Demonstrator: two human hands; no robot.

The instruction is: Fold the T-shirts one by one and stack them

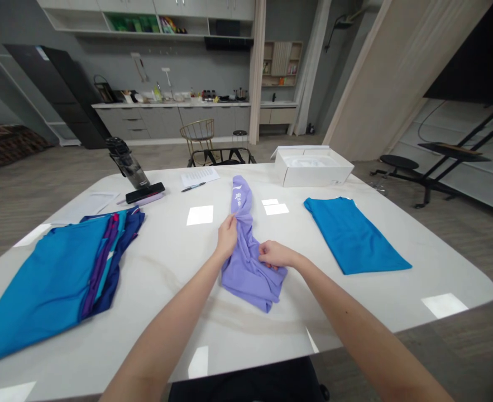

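At the centre of the frame: lilac garment [248,282] under both hands

At mid-frame, the lilac garment lies bunched and creased on the white table [162,335], its narrow end with white lettering pointing toward the top of the picture. The left hand [227,235], on the garment's left edge, has thumb and fingers pinching the fabric just below the lettering. The right hand [274,254] touches the right side, lower down; its fingers are curled inward on the cloth, and whether they pinch a fold cannot be told.

Right of frame: a blue folded cloth [355,237] lies flat, apart from the hands. Lower left: a pile of folded clothes [57,273], blue uppermost. Above centre: a printed sheet [204,176] with a pen [193,187] just beside it. Upper right of the table: an open white box [309,176].
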